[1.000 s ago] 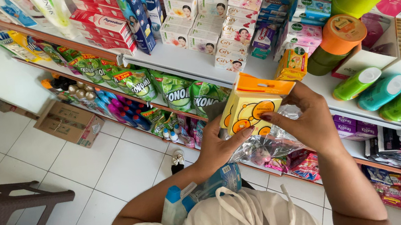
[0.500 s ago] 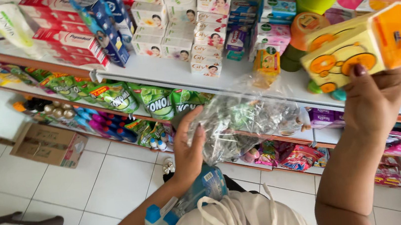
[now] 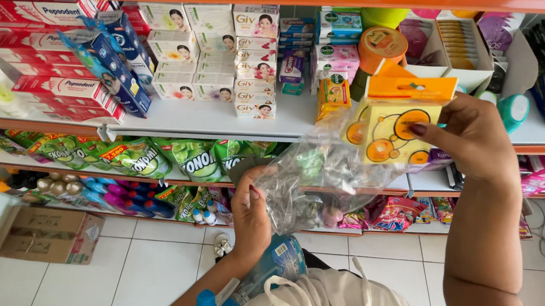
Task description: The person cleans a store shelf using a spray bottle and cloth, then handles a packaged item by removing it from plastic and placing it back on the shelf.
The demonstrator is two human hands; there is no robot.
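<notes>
Cardboard box [image 3: 45, 234] sits on the tiled floor at far left, red cartons [image 3: 56, 88] stacked above it on the white shelf [image 3: 202, 121], and green sachets [image 3: 138, 157] hang in a row along the shelf edge. Moving in, the left hand [image 3: 252, 216] is closed around the bottom of a clear plastic bag [image 3: 319, 178], fingers pinching the crumpled film low in front of the lower shelves. Pale soap boxes [image 3: 236, 62] are piled on the shelf behind. Now the right hand [image 3: 470, 135], raised higher, grips a yellow packet [image 3: 394, 126] with orange circles and an orange top, thumb and fingers clamped on its right edge. The packet is up at the mouth of the bag, just touching it, in front of the shelf edge. My read: the bag looks gathered and held ready and the packet is lined up, but it is not yet clearly inside; slipping it down into the bag looks like what remains.
</notes>
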